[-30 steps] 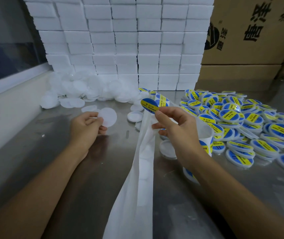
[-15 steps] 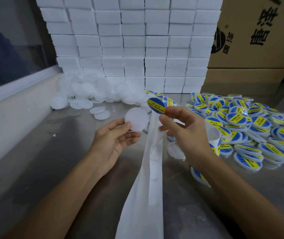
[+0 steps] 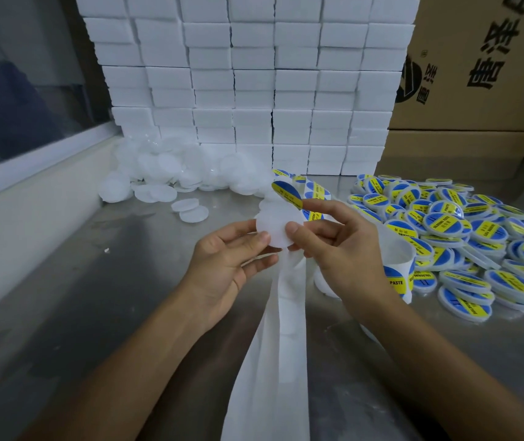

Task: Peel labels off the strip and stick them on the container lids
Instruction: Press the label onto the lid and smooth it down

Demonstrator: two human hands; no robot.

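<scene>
Label point(image 3: 286, 194) pinched in right hand point(image 3: 343, 249) above blank lid point(image 3: 278, 226) held by left hand point(image 3: 229, 268).

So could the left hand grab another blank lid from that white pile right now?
Probably not yet: the left hand already holds a lid. The bare table up to the pile looks free.

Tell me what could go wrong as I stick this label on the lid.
The label hangs from the right hand above the blank lid held by the left hand; it may land off-centre or crease. The right thumb overlaps the lid and could catch the sticky side.
</scene>
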